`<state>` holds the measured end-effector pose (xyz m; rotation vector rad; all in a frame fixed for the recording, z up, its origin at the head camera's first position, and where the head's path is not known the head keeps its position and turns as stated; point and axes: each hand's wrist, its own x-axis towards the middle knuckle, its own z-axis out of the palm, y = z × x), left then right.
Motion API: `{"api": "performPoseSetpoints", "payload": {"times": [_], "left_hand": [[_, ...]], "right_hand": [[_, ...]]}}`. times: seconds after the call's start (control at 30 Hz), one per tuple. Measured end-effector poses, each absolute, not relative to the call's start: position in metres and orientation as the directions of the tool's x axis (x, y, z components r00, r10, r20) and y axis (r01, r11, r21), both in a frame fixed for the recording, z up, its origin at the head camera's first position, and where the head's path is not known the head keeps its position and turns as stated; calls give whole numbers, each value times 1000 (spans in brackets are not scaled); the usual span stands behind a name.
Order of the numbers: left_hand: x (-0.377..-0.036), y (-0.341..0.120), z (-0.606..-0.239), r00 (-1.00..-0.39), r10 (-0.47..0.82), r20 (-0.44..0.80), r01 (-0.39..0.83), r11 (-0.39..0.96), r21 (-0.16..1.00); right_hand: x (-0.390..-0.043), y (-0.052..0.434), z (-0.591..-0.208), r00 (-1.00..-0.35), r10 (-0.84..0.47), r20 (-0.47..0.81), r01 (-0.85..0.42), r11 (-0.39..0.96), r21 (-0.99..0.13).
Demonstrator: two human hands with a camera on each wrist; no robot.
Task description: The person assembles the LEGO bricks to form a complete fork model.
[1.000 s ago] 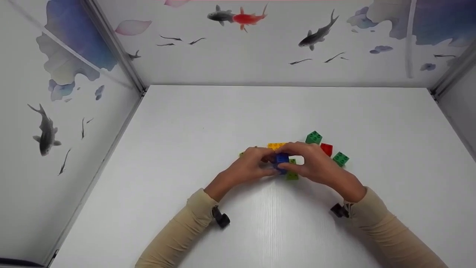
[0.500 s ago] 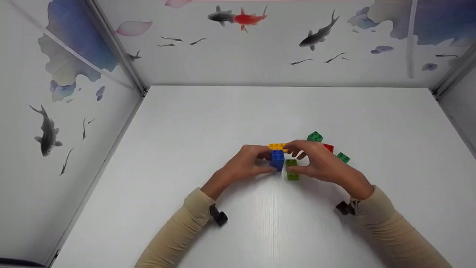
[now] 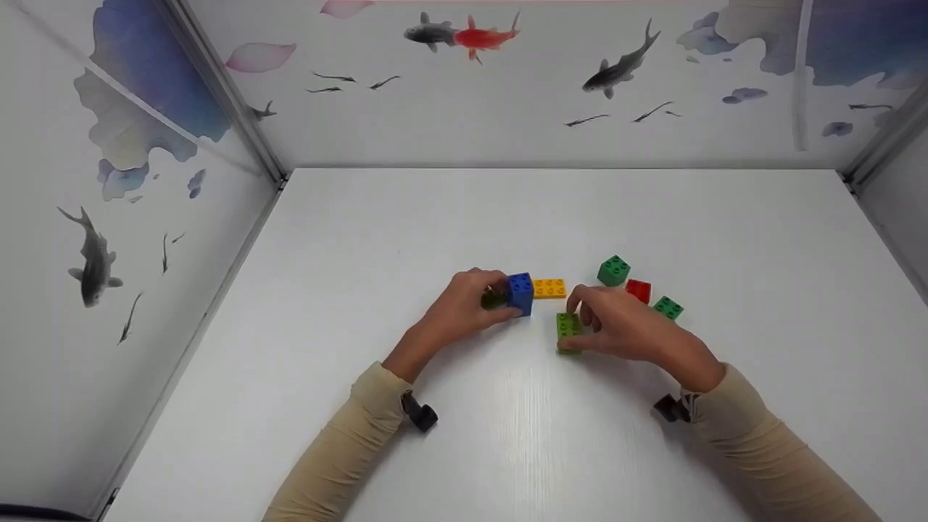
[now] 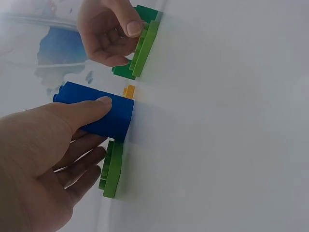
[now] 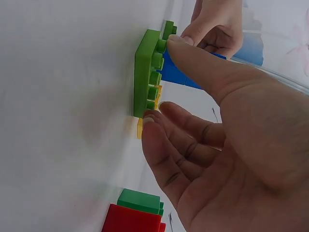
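My left hand grips a tall blue block stack, thumb on its near face; a seam suggests two stacked bricks. In the left wrist view a light green brick lies beside the stack, close to the fingers. My right hand pinches another light green brick lengthwise, thumb at its near end and fingertips at its far end. This brick lies on the table, studs up. A flat yellow brick lies just right of the blue stack.
Beyond the right hand are a green block, a red brick and a green brick. The white table meets printed walls at the back and sides.
My left hand has carried the blue stack left and away from me, uncovering the yellow brick. The right hand has let go of the stack and moved onto the light green brick.
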<state>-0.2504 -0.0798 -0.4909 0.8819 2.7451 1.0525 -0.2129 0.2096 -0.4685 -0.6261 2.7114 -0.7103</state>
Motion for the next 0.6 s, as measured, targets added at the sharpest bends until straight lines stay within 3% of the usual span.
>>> {"api": "performPoseSetpoints", "payload": {"times": [0.6], "left_hand": [[-253, -91, -493, -933, 359, 21, 302, 749, 589]], "right_hand": [[-213, 207, -473, -869, -447, -211, -275, 792, -546]]}}
